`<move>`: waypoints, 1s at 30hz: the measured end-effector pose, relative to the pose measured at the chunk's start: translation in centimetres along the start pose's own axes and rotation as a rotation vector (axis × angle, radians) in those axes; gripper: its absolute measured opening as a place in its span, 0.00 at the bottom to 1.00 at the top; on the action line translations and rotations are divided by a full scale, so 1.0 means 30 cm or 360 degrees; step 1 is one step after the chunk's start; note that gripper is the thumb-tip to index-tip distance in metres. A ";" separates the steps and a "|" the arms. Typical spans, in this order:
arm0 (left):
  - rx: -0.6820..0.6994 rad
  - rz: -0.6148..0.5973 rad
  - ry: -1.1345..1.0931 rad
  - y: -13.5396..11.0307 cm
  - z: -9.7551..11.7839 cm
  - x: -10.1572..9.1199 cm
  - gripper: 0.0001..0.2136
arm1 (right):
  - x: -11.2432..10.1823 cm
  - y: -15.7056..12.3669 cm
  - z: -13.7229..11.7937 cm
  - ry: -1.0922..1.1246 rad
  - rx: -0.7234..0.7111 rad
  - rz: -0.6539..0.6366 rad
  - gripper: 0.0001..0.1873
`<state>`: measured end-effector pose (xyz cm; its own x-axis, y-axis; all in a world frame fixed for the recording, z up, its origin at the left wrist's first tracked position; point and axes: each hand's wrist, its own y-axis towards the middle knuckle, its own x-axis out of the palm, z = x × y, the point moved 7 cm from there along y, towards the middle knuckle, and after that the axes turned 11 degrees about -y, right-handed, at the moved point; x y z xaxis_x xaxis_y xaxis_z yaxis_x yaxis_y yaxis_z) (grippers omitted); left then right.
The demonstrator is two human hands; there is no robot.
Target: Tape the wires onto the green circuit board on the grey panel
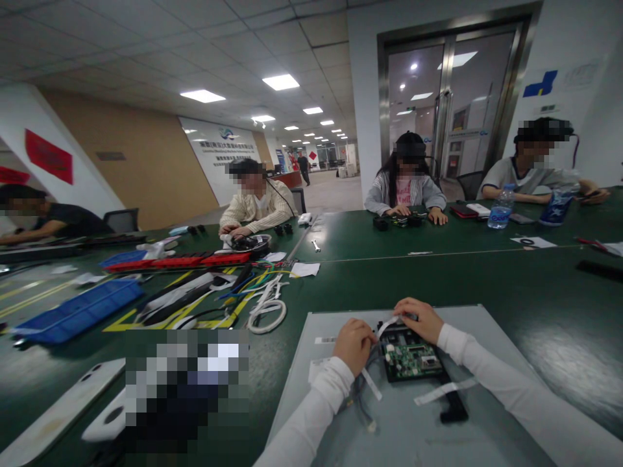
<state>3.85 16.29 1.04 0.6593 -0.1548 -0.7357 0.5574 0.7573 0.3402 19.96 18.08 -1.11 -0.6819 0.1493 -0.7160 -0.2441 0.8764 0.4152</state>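
A green circuit board (409, 361) in a black frame rests on a grey flat panel (335, 431) in front of me. Above the board's far left corner stretches a short white strip (388, 325); I cannot tell if it is tape or flat cable. My left hand (353, 345) pinches its near end, fingers closed. The other end is between the fingertips of my right hand (421, 319), which is closed over the frame's far edge. Grey wires (359, 399) run out beneath my left hand. Another white strip (440, 392) crosses the black bracket (453, 408).
Left of the panel are a blue tray (80, 311), a coiled white cable (267, 318), loose wires and a white phone-like slab (63, 412). A small wrench (316, 246) lies farther back. Water bottles (501, 207) stand at the far right. Several people sit around the green table (350, 282).
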 end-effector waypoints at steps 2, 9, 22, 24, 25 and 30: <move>-0.0005 -0.0008 0.0005 0.000 0.001 -0.001 0.12 | 0.002 0.001 0.003 -0.0005 -0.0006 0.0003 0.13; -0.0024 -0.0039 0.0034 0.002 -0.001 0.004 0.12 | 0.015 0.000 0.011 -0.0066 -0.0002 -0.0018 0.13; -0.0016 -0.0024 0.0020 -0.001 -0.002 0.003 0.12 | 0.013 0.001 0.012 -0.0101 0.0012 -0.0009 0.16; -0.0014 -0.0030 0.0032 -0.001 0.004 0.001 0.12 | 0.015 0.001 0.010 -0.0115 -0.0007 -0.0021 0.14; -0.0010 -0.0035 0.0040 -0.001 0.007 0.000 0.12 | 0.016 0.001 0.010 -0.0123 -0.0013 -0.0028 0.13; 0.0010 -0.0045 0.0083 -0.002 0.014 -0.001 0.11 | 0.018 0.002 0.010 -0.0143 -0.0006 -0.0047 0.13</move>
<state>4.02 15.98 1.29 0.6159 -0.1427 -0.7748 0.5789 0.7490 0.3222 19.77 18.36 -1.63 -0.6097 0.1645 -0.7754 -0.2658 0.8792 0.3955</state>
